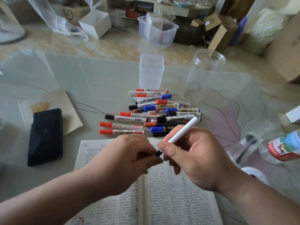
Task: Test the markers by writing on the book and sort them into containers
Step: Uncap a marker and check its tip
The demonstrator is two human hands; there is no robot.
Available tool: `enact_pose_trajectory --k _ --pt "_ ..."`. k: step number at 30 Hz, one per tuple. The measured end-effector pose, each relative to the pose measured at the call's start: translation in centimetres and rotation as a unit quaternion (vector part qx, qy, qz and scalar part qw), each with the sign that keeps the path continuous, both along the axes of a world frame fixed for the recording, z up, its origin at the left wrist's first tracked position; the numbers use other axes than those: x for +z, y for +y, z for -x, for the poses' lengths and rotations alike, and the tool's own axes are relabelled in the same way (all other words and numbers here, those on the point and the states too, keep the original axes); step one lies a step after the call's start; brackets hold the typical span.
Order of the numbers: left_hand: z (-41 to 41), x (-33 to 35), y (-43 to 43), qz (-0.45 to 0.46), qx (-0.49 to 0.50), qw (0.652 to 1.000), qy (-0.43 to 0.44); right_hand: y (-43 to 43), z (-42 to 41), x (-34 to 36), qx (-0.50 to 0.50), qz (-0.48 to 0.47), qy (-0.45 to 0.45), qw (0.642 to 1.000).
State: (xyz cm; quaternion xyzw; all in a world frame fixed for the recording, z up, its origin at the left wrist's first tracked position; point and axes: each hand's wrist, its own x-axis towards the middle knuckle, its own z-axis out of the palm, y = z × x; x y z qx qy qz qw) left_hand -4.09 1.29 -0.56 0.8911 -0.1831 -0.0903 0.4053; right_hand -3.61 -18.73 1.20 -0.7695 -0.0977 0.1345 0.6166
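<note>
Marker (181, 132) slants up from grip of right hand (194, 158); left hand (129, 158) seemingly pinches cap (158, 153).

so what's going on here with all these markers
A person holds a white marker in the right hand while the left hand pinches its dark cap, above an open book with red ink marks. The pile of markers lies just beyond, and the square tub and round jar behind it look empty.

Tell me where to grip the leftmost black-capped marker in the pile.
Pinch the black-capped marker near its cap, from above and from the left: it lies flat, and that end juts clear of the pile, while its right end lies against other markers.
</note>
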Motion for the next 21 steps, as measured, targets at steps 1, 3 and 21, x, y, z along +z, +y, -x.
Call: enact_pose_trajectory --k 1,3,21 --pt "0.1 -0.2 0.1 0.012 0.002 0.999 -0.031 0.1 0.1 0.0 -0.006 -0.008 -0.003 1.0" --pt "0.4 -0.6 0.1 0.024 0.004 0.997 -0.079 0.4 0.2 -0.1 -0.014 -0.023 0.008 1.0" --pt "-3.0 -0.6 1.3 -0.051 0.101 0.992 -0.059 0.8 -2.4 0.7 -0.182 -0.089 -0.041 0.978"
